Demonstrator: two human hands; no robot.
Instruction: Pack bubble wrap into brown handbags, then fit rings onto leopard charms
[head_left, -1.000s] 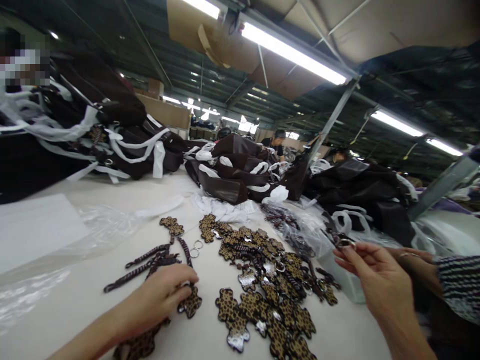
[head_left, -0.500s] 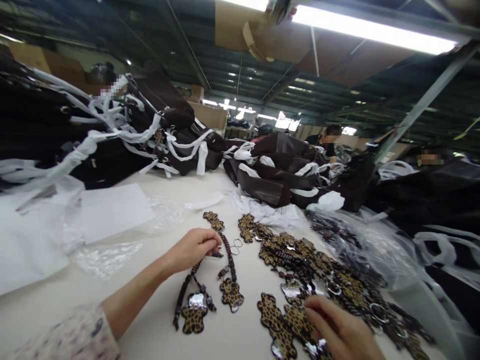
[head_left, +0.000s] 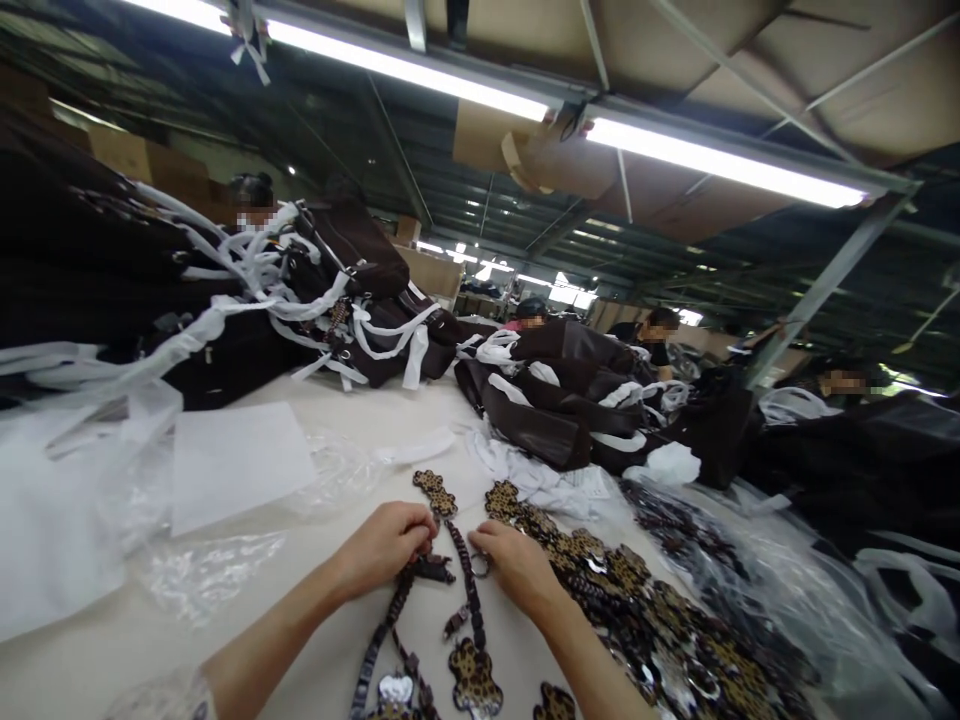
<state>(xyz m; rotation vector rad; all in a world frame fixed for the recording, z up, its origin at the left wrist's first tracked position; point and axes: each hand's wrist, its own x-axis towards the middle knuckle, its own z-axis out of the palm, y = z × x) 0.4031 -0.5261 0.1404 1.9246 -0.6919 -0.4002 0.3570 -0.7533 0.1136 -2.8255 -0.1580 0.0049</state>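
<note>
I watch the left hand (head_left: 386, 548) pinch a dark strap (head_left: 392, 606) as the right hand (head_left: 519, 566) meets a metal ring (head_left: 481, 575), its grip unclear. One braided strap (head_left: 460, 550) lies between them on the desk (head_left: 319, 670); the charm heap (head_left: 628, 568), I judge, remains largely undone.

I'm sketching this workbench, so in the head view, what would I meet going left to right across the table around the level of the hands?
White sheet → left hand → braided strap → right hand → pile of leopard-print charms → clear plastic.
</note>
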